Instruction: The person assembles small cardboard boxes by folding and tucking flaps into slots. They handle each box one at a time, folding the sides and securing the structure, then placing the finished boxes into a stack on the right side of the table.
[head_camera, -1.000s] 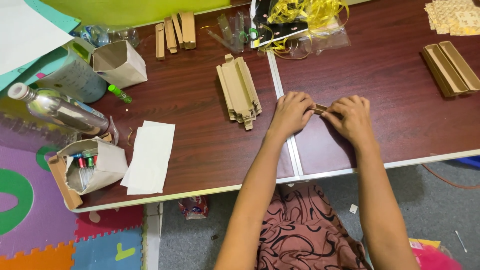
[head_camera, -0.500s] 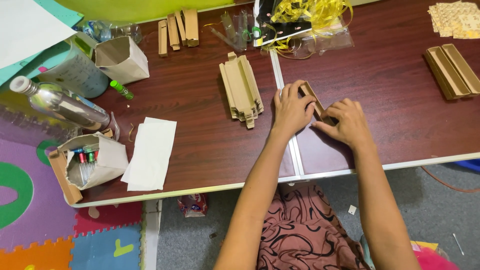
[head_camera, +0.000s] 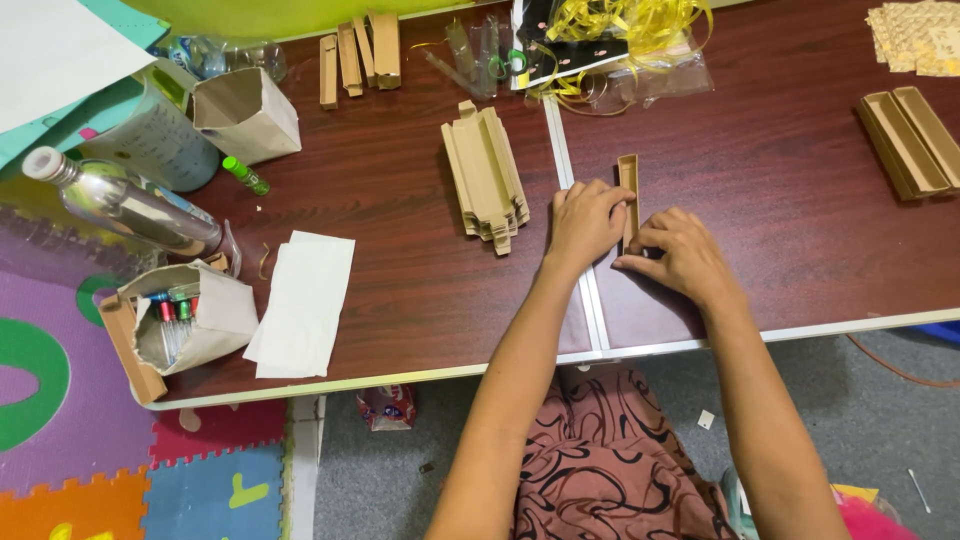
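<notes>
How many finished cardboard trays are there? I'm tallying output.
3: one narrow tray under both hands, left hand and right hand; two trays side by side, far right. Others may be hidden.

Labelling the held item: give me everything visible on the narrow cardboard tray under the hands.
The narrow cardboard tray is a long, slim open-topped trough of plain brown card with low folded side walls. It lies flat on the dark brown table, running away from the person, just right of the table's metal seam. Its far end is open to view; its near end is covered by the hands. The left hand presses its left wall, the right hand pinches the near end.
</notes>
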